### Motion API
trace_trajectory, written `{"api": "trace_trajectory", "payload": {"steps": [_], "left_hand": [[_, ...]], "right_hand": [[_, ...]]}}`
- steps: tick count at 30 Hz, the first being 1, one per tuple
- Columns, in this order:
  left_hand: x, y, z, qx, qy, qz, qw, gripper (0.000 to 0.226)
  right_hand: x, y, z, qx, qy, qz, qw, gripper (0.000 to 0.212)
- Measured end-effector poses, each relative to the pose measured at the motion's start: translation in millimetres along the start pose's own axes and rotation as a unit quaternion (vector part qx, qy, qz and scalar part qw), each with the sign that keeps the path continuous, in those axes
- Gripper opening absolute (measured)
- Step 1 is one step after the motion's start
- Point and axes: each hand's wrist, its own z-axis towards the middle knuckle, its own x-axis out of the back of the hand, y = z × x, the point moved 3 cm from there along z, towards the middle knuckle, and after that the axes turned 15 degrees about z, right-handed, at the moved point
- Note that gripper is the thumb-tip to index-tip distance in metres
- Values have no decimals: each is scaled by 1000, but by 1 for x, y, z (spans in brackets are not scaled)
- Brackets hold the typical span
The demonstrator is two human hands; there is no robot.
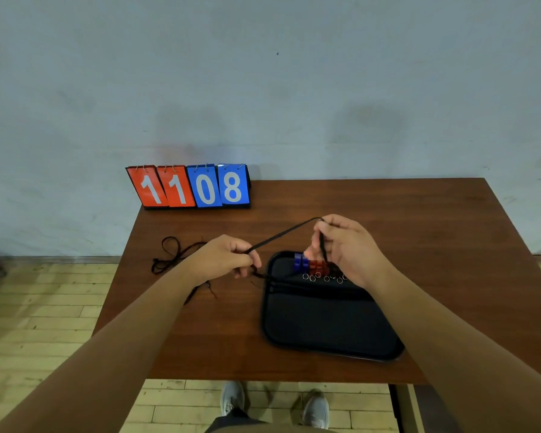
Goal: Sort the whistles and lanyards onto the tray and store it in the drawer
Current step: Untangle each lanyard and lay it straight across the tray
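- The flip scoreboard stands at the far left corner of the wooden table; its cards read 1 1 on red and 0 8 on blue.
- The black tray lies nearer than the scoreboard and to its right.
- Blue and red whistles with metal rings sit in a row at the tray's far end.
- The left hand pinches one black lanyard between closed fingertips, beside the tray's far left corner.
- The right hand, fingers closed on the same cord, holds it above the whistles.
- Loose lanyards lie on the table left of the tray.
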Motion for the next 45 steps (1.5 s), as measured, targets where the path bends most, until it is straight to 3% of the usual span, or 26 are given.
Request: {"api": "trace_trajectory", "payload": {"steps": [3,8,13,15,18,20,22,24,25,26,27,28,29,30,31,33,36,45], "left_hand": [[-3,-15,3,30,-23,28,999,24],[-9,-47,10,83,-36,100,991,21],[-8,-75,14,103,19,89,991,25],[-7,-79,15,111,37,35,992,24],[-9,-67,16,121,42,-44,991,27],[-9,-44,17,81,54,0,995,30],[-6,-11,17,17,68,17,997,31],[-4,20,13,-50,44,-25,998,32],[-4,35,8,-81,17,-60,995,32],[-4,47,4,-108,-14,-101,989,32],[-3,57,1,-128,-46,-143,980,32],[-3,65,-1,-142,-77,-175,971,34],[-4,73,-2,-152,-104,-188,965,35],[-5,78,-1,-157,-117,-173,965,36],[-6,81,0,-155,-118,-136,971,35],[-7,79,3,-135,-104,-55,984,27],[-6,62,7,-99,-85,-44,991,16],[-10,4,20,9,-16,-139,990,18]], "right_hand": [[14,-10,2,22,56,78,995,19],[44,-14,8,43,149,71,985,19],[65,-12,6,59,244,62,966,19],[74,-10,6,63,287,-1,956,18],[81,2,13,39,310,-217,925,12],[77,19,19,-57,258,-340,903,13],[71,36,20,-192,149,-402,883,16],[58,45,11,-292,10,-492,820,18],[54,47,9,-298,-49,-549,780,14],[49,51,9,-270,-82,-571,771,9],[44,53,11,-216,-81,-540,809,24],[36,54,11,-158,-56,-433,886,43],[29,54,11,-119,-36,-258,958,53],[17,55,9,-94,-65,-90,989,53],[4,55,7,-84,-113,12,990,46],[-14,56,0,-85,-156,50,983,40],[-9,57,-7,-120,-133,32,983,41],[29,45,-9,-109,-85,-79,987,27]]}}
